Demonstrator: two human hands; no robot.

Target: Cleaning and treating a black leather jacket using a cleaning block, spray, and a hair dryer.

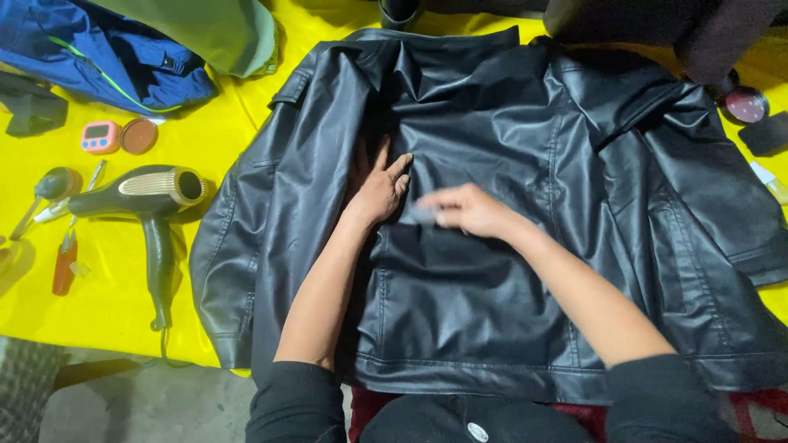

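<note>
The left hand (379, 187) lies open, flat on the black faux-leather jacket (509, 246); the right hand (464, 209) pinches a small blurred pale object (424, 215) against it. The jacket looks soft, slick and heavy, best held by pressing on its panels.

head camera, looking steeply down, close over table (205, 139)

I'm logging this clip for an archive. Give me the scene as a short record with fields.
Surface: yellow table cover
Main item: black leather jacket, spread flat
Left hand: left hand pressed flat on the jacket
Right hand: right hand pinching a small blurred pale object, kind unclear
Left side: hair dryer, pink timer, blue garment
</note>
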